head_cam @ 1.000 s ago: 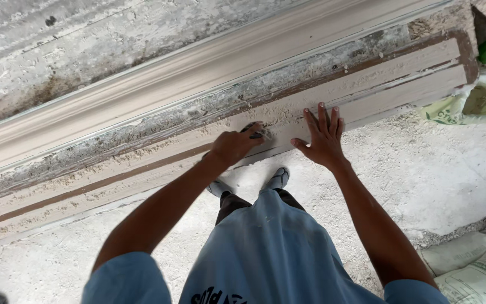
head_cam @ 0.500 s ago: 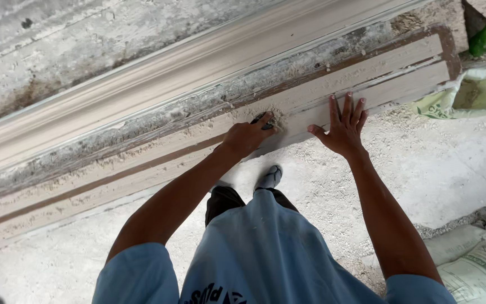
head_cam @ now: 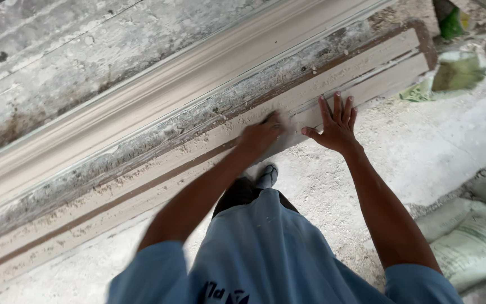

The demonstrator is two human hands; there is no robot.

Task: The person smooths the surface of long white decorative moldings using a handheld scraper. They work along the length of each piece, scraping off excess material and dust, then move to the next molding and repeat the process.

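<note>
A long pale moulded strip (head_cam: 378,73) with brown edges lies diagonally on a rough, crumb-strewn bed. My left hand (head_cam: 261,137) is closed on a small dark object (head_cam: 271,119) and presses it onto the strip; its kind is unclear and the hand is blurred. Just to the right, my right hand (head_cam: 336,125) lies flat on the same strip with its fingers spread and nothing in it. A wider pale moulding (head_cam: 142,101) runs parallel above the strip.
A worn grey slab (head_cam: 85,50) fills the upper left. Pale concrete floor (head_cam: 434,152) lies below the strip. Filled sacks (head_cam: 479,236) sit at the lower right, a crumpled green-and-white bag (head_cam: 457,73) at the upper right. My shoe (head_cam: 266,175) is by the strip's edge.
Both hands have slid rightward along the strip, towards its end. The left hand stays closed on the small dark object, and the right hand stays flat.
</note>
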